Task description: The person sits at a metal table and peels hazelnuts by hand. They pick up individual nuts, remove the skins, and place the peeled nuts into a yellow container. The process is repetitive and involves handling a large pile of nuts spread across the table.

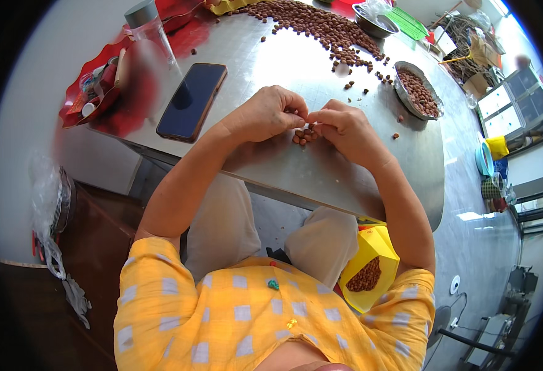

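Observation:
My left hand (271,115) and my right hand (343,124) meet fingertip to fingertip just above the metal tabletop. Their thumbs and forefingers pinch a small brown nut, mostly hidden by the fingers. Directly below lies a little heap of round reddish-brown nuts (303,137). Beyond my hands, a large spread of similar nuts (308,21) covers the far part of the table. To the right, a metal-looking bowl (403,99) holds more nuts, paler than those in the spread. A few loose nuts (395,136) lie near that bowl.
A smartphone (192,102) lies left of my hands. Behind it are a red scalloped tray (74,113) of small items and a clear lidded bottle (153,35). A steel bowl (377,27) stands at the far right. A yellow bag (387,246) with nuts is beside my right leg.

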`<state>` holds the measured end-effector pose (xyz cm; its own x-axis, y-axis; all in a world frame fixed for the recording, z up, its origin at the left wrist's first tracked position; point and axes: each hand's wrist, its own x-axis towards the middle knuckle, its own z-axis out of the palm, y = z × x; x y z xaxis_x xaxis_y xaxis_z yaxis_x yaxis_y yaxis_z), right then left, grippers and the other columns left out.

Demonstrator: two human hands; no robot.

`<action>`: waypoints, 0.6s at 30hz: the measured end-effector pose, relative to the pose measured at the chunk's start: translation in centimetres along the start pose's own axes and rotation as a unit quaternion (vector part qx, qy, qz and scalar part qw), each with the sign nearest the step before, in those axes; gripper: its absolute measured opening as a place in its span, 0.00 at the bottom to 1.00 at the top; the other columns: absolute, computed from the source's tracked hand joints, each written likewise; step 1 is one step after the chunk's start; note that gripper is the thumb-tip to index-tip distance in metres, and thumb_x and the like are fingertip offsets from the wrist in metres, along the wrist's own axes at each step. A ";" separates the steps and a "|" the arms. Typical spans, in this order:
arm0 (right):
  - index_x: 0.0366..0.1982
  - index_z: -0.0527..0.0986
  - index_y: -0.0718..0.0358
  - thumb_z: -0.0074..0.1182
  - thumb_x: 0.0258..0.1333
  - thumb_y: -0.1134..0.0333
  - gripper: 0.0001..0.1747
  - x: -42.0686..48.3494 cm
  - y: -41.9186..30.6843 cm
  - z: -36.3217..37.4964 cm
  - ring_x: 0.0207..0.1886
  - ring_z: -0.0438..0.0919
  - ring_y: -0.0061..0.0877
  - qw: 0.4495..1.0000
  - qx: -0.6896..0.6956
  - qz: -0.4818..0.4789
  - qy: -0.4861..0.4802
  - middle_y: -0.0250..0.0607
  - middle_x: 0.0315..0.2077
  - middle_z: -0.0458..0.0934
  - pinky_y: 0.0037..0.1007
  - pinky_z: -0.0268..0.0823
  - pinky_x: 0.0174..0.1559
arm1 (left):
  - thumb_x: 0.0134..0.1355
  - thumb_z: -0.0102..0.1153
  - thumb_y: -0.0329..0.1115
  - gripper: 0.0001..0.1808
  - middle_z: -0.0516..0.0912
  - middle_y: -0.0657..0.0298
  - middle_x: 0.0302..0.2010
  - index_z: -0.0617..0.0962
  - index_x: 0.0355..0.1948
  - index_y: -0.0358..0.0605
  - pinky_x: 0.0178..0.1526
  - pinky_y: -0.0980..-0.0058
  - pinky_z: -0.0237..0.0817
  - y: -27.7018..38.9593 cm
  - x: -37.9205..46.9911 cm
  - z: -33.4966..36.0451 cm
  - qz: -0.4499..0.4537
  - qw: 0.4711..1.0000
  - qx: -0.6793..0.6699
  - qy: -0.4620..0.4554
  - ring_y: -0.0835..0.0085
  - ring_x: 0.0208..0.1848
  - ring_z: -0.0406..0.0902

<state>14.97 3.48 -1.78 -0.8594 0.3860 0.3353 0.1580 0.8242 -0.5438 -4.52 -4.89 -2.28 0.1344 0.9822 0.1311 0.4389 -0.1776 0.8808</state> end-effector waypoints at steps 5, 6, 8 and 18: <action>0.34 0.78 0.63 0.53 0.53 0.73 0.06 -0.1 -0.2 0.6 0.33 0.77 0.34 0.996 -0.090 -0.010 -0.001 0.43 0.29 0.76 0.29 0.69 0.38 | 0.55 0.59 0.24 0.04 0.78 0.69 0.27 0.81 0.33 0.37 0.32 0.82 0.66 0.0 0.0 0.1 -0.011 1.000 0.005 -0.010 0.82 0.28 0.72; 0.34 0.77 0.63 0.53 0.54 0.73 0.06 0.0 -0.2 0.6 0.31 0.76 0.31 0.999 -0.038 0.031 0.008 0.42 0.28 0.76 0.28 0.69 0.36 | 0.55 0.59 0.25 0.04 0.80 0.66 0.26 0.81 0.33 0.37 0.34 0.81 0.67 0.1 -0.1 0.1 -0.022 1.000 -0.012 0.001 0.80 0.29 0.74; 0.34 0.76 0.63 0.53 0.55 0.71 0.05 0.1 -0.3 0.2 0.27 0.74 0.26 0.991 0.067 0.112 0.028 0.39 0.25 0.75 0.26 0.68 0.33 | 0.55 0.59 0.26 0.05 0.82 0.62 0.26 0.82 0.32 0.35 0.37 0.79 0.70 0.7 -0.1 -0.1 -0.045 0.998 -0.047 0.022 0.77 0.30 0.77; 0.34 0.78 0.62 0.55 0.54 0.69 0.07 -1.1 -1.7 -0.4 0.30 0.75 0.31 0.996 0.016 0.065 -0.052 0.41 0.27 0.75 0.29 0.69 0.36 | 0.51 0.61 0.23 0.06 0.80 0.61 0.28 0.82 0.33 0.35 0.37 0.76 0.68 0.7 -0.8 0.0 0.006 0.999 0.021 -0.038 0.73 0.29 0.77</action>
<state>15.83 1.83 -0.91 -0.8783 0.4426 0.1805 0.2570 0.7557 -0.6024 -4.32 -5.83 -1.77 0.2069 0.9727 0.1047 0.4735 -0.1932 0.8594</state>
